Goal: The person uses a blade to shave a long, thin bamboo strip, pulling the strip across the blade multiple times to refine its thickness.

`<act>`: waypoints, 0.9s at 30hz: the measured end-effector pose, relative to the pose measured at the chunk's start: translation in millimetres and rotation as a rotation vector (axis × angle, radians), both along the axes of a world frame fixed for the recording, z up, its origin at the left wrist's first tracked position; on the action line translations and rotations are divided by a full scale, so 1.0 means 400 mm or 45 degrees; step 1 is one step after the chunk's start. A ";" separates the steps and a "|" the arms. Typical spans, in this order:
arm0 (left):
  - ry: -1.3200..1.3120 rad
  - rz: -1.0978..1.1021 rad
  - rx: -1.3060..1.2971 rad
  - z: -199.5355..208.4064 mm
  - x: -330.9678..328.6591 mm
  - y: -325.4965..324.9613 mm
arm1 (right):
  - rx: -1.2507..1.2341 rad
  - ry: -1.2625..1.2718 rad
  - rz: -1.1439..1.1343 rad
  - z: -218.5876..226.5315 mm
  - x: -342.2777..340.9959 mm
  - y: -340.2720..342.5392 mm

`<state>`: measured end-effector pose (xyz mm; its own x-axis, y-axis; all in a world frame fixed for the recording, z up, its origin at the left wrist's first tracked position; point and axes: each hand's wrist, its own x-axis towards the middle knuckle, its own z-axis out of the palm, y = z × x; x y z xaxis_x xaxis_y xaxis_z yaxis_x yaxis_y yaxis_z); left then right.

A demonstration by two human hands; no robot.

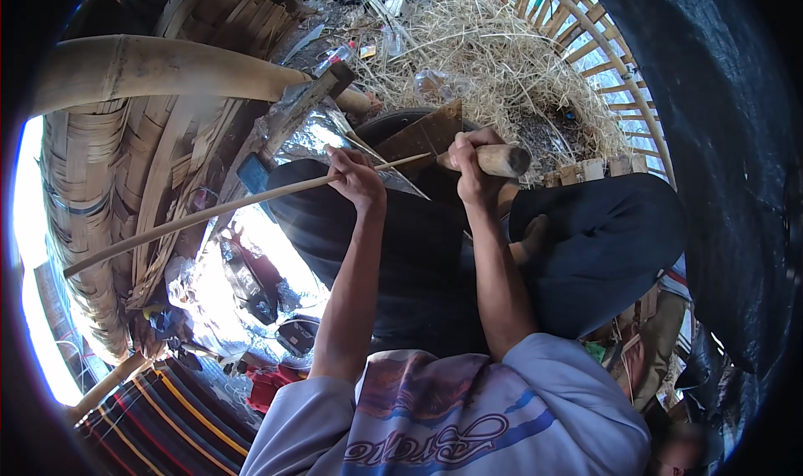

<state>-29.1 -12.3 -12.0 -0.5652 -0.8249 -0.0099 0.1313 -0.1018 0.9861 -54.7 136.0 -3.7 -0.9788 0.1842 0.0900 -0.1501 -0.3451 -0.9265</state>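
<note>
1. At the far left, a woven bamboo wall [84,175] is seen, with a striped cloth [167,417] spread at its foot and a thick bamboo pole [184,66] set across its upper part
2. The long thin stick [226,214] is extended from beside the wall, over the left knee [301,176], to a narrow end between the two hands; most of its length is left free on the left, presumably so that only the short right-hand end is presented at the work position
3. The left hand [357,177] is clamped on the stick near that end, fingers curled round it; this close grip is judged to limit wobble at the tip
4. Between and beyond the hands, a brown flat piece [427,133] is seen slanted; whether it is joined to the handle cannot be told
5. The right hand [475,162] is closed around a thick wooden handle [506,160], apart from the left hand; the butt is pointed right, probably so that the working side is turned toward the stick; contact between them cannot be confirmed
6. At upper right, loose straw [493,58] is bordered by a slatted bamboo fence [602,41]
</note>
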 end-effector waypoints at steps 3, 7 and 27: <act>0.007 0.048 0.058 0.005 0.004 0.000 | 0.231 -0.240 0.158 -0.065 0.016 -0.030; 0.039 0.015 0.065 0.002 0.004 -0.012 | 0.089 0.007 0.011 -0.007 -0.006 -0.018; 0.024 0.028 0.028 0.009 -0.020 -0.009 | 0.324 -0.053 0.060 -0.029 0.029 -0.038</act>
<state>-37.0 -15.9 -8.5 -0.5470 -0.8370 -0.0182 0.1520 -0.1206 0.9810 -43.1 120.7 -15.2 -0.9896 0.1150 0.0868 -0.0991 -0.1058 -0.9894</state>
